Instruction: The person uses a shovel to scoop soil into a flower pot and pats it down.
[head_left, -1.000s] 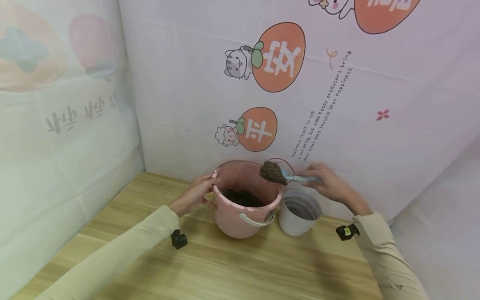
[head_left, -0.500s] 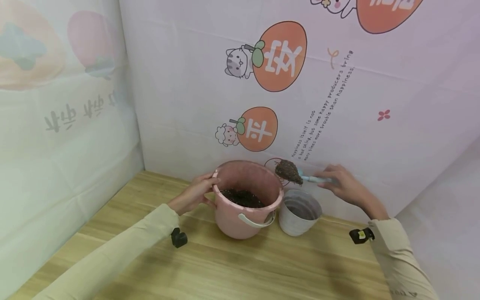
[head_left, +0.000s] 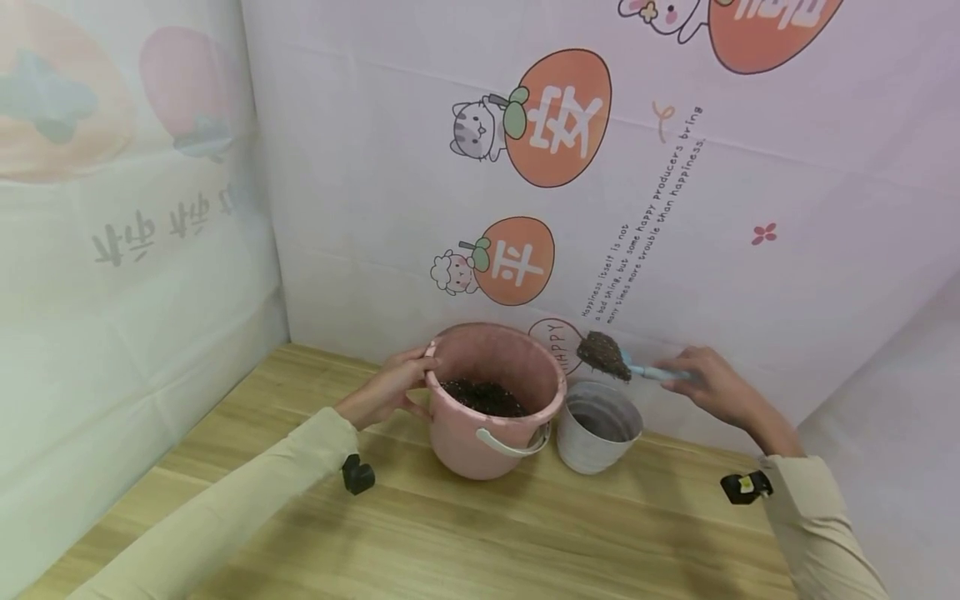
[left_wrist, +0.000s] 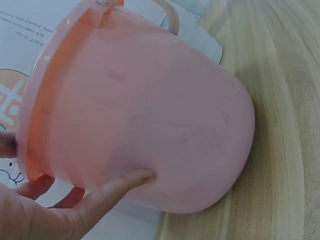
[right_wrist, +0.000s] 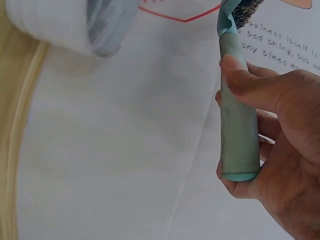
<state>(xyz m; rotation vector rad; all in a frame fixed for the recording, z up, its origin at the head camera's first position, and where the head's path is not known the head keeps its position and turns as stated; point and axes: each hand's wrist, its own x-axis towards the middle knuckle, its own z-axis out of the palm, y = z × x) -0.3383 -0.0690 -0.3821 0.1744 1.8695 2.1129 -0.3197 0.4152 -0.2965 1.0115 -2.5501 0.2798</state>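
Note:
A pink bucket (head_left: 476, 450) stands on the wooden table with dark soil (head_left: 486, 398) low inside it. My left hand (head_left: 386, 387) grips its left side at the rim; in the left wrist view the thumb (left_wrist: 132, 180) presses on the outer wall. My right hand (head_left: 712, 385) holds a small trowel by its light blue handle (right_wrist: 240, 135), fingers curled round it. A heap of dark soil (head_left: 602, 353) fills the trowel's blade, hiding most of it. The blade hangs above the back rim of a whitish pot (head_left: 587, 450), which stands close beside the bucket's right side.
A white printed cloth (head_left: 375, 208) hangs right behind the bucket and pot, and another cloth wall (head_left: 150, 333) stands on the left. The bucket's white carrying handle (head_left: 510, 446) hangs down at its front right. Bare wooden tabletop (head_left: 480, 542) lies in front.
My right hand has carried the loaded trowel rightward, from over the bucket's right rim to over the pot, and slightly lower at the end. The left hand and bucket have stayed in place.

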